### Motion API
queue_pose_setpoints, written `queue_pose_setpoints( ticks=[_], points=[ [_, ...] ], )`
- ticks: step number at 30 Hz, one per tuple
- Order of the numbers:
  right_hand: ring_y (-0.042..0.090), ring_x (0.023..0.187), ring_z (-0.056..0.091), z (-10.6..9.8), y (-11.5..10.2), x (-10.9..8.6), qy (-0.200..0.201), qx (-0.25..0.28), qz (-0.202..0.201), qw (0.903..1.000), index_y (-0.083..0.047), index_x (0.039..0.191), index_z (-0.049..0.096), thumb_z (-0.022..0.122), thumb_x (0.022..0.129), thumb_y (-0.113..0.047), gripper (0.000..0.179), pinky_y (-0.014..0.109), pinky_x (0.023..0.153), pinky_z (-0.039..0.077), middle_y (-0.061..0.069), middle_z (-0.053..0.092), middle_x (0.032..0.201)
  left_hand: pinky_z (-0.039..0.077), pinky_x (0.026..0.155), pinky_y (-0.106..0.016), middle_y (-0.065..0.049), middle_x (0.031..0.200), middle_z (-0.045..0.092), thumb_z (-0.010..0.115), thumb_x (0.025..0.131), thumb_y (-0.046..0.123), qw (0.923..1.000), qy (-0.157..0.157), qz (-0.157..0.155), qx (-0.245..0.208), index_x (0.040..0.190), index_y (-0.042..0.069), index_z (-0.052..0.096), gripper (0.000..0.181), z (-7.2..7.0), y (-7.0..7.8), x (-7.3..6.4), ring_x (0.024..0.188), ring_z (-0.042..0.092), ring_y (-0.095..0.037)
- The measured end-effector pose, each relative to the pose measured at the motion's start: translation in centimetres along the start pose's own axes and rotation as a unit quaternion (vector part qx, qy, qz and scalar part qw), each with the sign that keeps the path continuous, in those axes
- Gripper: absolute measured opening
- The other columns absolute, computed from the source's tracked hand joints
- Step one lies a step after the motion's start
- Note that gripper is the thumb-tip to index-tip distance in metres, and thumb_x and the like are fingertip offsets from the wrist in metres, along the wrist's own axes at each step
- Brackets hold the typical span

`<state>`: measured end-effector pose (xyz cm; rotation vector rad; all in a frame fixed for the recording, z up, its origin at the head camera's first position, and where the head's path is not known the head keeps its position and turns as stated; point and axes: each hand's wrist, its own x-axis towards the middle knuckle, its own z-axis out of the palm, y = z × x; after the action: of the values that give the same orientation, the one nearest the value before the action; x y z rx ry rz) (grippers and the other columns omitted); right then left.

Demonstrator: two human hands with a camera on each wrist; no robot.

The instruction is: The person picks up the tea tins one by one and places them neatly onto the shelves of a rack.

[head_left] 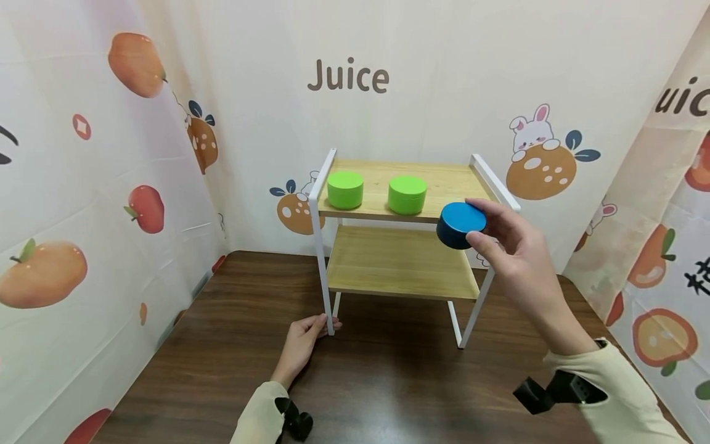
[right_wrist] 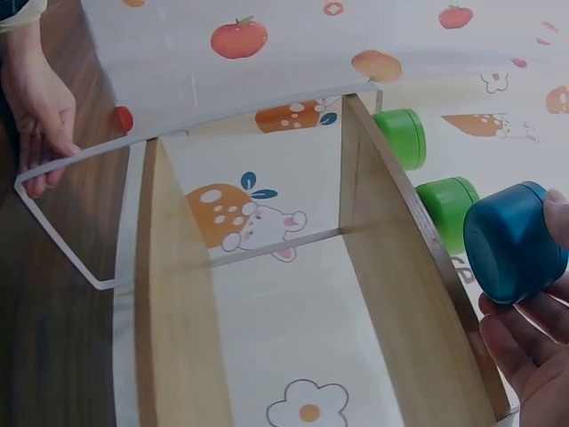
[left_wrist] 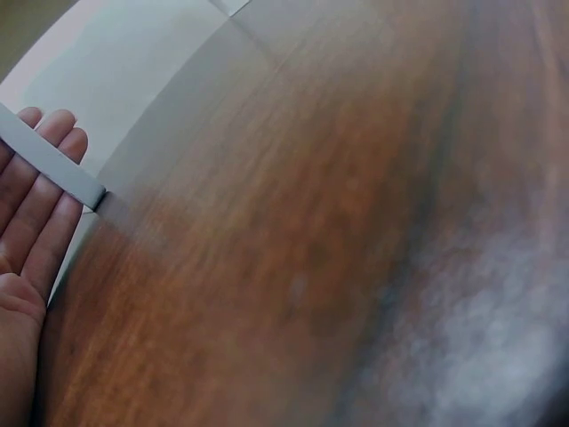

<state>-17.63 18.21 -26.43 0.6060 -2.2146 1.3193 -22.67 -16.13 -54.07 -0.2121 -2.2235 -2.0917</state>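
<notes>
My right hand (head_left: 513, 246) pinches a blue round box (head_left: 461, 225) by its side, in front of the rack's top shelf near the right end. In the right wrist view the blue box shows a smooth rounded base, apart from the shelf edge. Low at the left, my left hand (head_left: 304, 338) holds the white front leg (head_left: 323, 277) of a two-tier rack (head_left: 402, 262), its fingers (left_wrist: 49, 200) lying rather straight behind the leg. On the top shelf stand two green round boxes, one at the left (head_left: 345, 190) and one near the middle (head_left: 407, 195).
The rack has pale wooden shelves in a white frame and stands on a dark wooden table (head_left: 222, 370). Fruit-print curtains (head_left: 249, 123) rise behind it and on both sides. A black wrist camera (head_left: 560, 391) sits on the right sleeve.
</notes>
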Motion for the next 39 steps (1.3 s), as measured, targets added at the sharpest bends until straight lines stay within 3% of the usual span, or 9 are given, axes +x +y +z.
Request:
queue_pose_setpoints(
  ticks=[7,15,20,27,29,34,37,39],
  points=[
    [0.007,0.118,0.063,-0.5,-0.5,1.4,0.017,0.010,-0.002,0.9998,-0.009,0.152,0.055,0.063,0.104,-0.005,0.048,0.006,0.100,0.049,-0.007,0.061,0.138,0.060,0.092,-0.022,-0.018,0.108,0.081,0.054,0.112,0.026,0.9999,-0.004,-0.006,-0.009,0.114,-0.002,0.078,0.036,-0.1,0.2,-0.1,0.106,0.079,-0.020],
    [0.004,0.130,0.060,-1.0,-0.4,2.8,0.014,-0.003,0.006,0.9999,-0.009,0.154,0.052,0.063,0.106,-0.009,0.049,0.006,0.103,0.047,0.014,0.057,0.153,0.060,0.092,-0.022,-0.018,0.108,0.081,0.054,0.112,0.025,0.9999,-0.004,-0.005,-0.011,0.114,-0.002,0.078,0.037,-0.1,0.2,-0.2,0.107,0.079,-0.024],
    [0.011,0.137,0.061,-1.2,-0.4,3.4,0.021,-0.043,0.001,0.9989,-0.010,0.154,0.053,0.067,0.104,-0.009,0.052,0.008,0.107,0.045,0.015,0.057,0.155,0.060,0.093,-0.022,-0.017,0.108,0.081,0.054,0.112,0.025,0.9999,-0.005,-0.006,-0.013,0.114,-0.002,0.078,0.036,-0.1,0.2,-0.1,0.107,0.079,-0.024],
    [0.014,0.136,0.064,-1.6,-0.5,4.1,0.030,-0.071,0.006,0.9970,-0.013,0.153,0.055,0.070,0.102,-0.011,0.053,0.009,0.104,0.048,0.013,0.059,0.153,0.060,0.093,-0.023,-0.021,0.110,0.080,0.053,0.112,0.026,0.9999,-0.007,0.003,-0.009,0.115,-0.005,0.077,0.039,-0.1,0.1,-0.1,0.106,0.079,-0.020],
    [0.017,0.137,0.063,-1.7,-0.4,4.3,0.033,-0.083,0.016,0.9959,-0.015,0.152,0.056,0.071,0.102,-0.013,0.053,0.024,0.110,0.052,0.012,0.060,0.153,0.060,0.093,-0.023,-0.022,0.110,0.080,0.053,0.112,0.026,0.9999,-0.007,0.001,-0.010,0.114,-0.005,0.077,0.039,-0.1,0.0,-0.1,0.107,0.079,-0.023],
    [0.030,0.141,0.060,-2.0,-0.4,4.8,0.027,-0.107,0.042,0.9930,-0.019,0.152,0.057,0.071,0.103,-0.021,0.052,0.054,0.108,0.051,0.008,0.059,0.155,0.060,0.093,-0.022,-0.020,0.109,0.080,0.054,0.112,0.026,0.9999,-0.005,-0.008,-0.009,0.114,-0.003,0.078,0.038,-0.1,0.1,-0.1,0.108,0.078,-0.023],
    [0.034,0.141,0.059,-2.1,-0.2,4.9,0.019,-0.106,0.048,0.9931,-0.018,0.153,0.056,0.070,0.104,-0.023,0.051,0.047,0.107,0.052,0.009,0.057,0.155,0.060,0.093,-0.022,-0.019,0.110,0.080,0.054,0.112,0.026,0.9999,-0.007,-0.010,-0.009,0.114,-0.002,0.078,0.038,-0.2,0.2,-0.1,0.107,0.078,-0.021],
    [0.036,0.141,0.059,-2.2,0.0,5.0,0.015,-0.104,0.051,0.9932,-0.018,0.153,0.055,0.069,0.104,-0.025,0.051,0.031,0.106,0.054,0.011,0.057,0.156,0.060,0.093,-0.022,-0.020,0.110,0.080,0.054,0.112,0.027,0.9999,-0.008,-0.012,-0.008,0.115,-0.002,0.078,0.038,-0.2,0.1,0.0,0.106,0.078,-0.019]
  ],
)
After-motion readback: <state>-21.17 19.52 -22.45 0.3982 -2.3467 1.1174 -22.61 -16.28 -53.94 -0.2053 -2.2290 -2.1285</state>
